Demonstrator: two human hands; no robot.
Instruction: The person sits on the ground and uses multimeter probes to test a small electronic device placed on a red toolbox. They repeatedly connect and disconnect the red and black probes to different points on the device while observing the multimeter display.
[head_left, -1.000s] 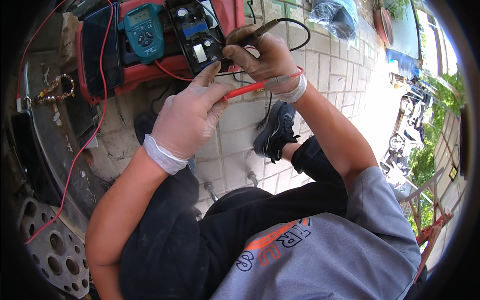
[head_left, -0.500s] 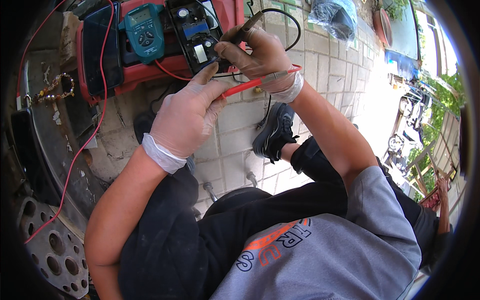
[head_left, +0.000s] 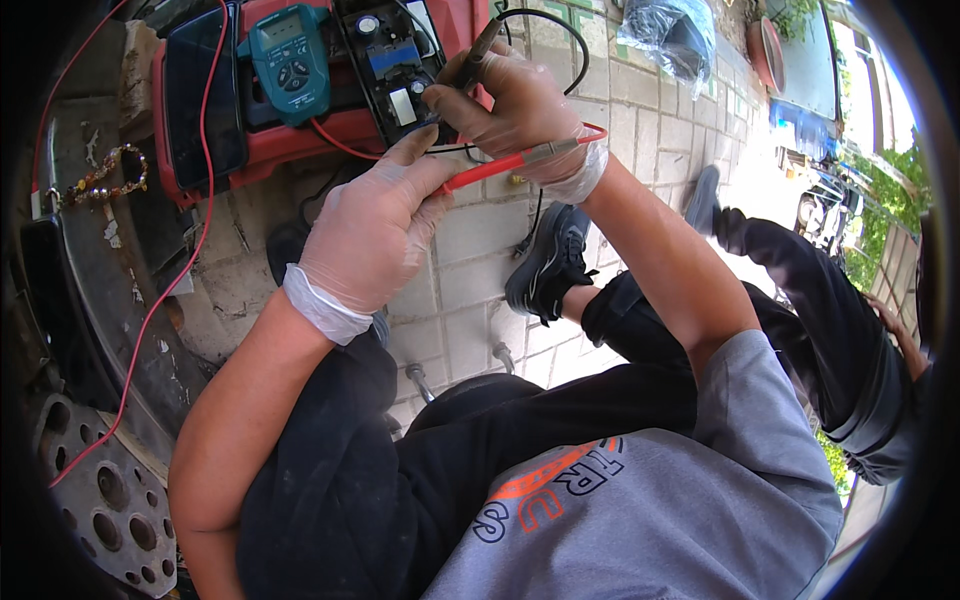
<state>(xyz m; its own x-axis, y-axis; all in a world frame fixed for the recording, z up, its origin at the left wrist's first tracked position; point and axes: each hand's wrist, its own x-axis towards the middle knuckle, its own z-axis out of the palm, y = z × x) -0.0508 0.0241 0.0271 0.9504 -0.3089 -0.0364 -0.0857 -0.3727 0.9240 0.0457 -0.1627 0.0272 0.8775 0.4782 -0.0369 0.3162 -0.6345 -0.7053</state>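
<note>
Both my hands wear clear gloves and meet over an open black housing with an exposed circuit board. My left hand is closed on a red test probe, whose rear end reaches across my right wrist. Its fingertips are at the housing's lower edge. My right hand pinches a dark test probe, held steeply at the board's right side; its tip is hidden by my fingers. Left of the housing lies a teal multimeter with a small screen.
The housing and meter rest on a red case, beside a black phone-like slab. A red lead runs down the left, near a beaded bracelet and a perforated metal plate. Another person's leg stands at right on the paving.
My right hand and the dark probe have shifted slightly left. The other person's leg has come forward into view on the right. My left hand stays nearly still.
</note>
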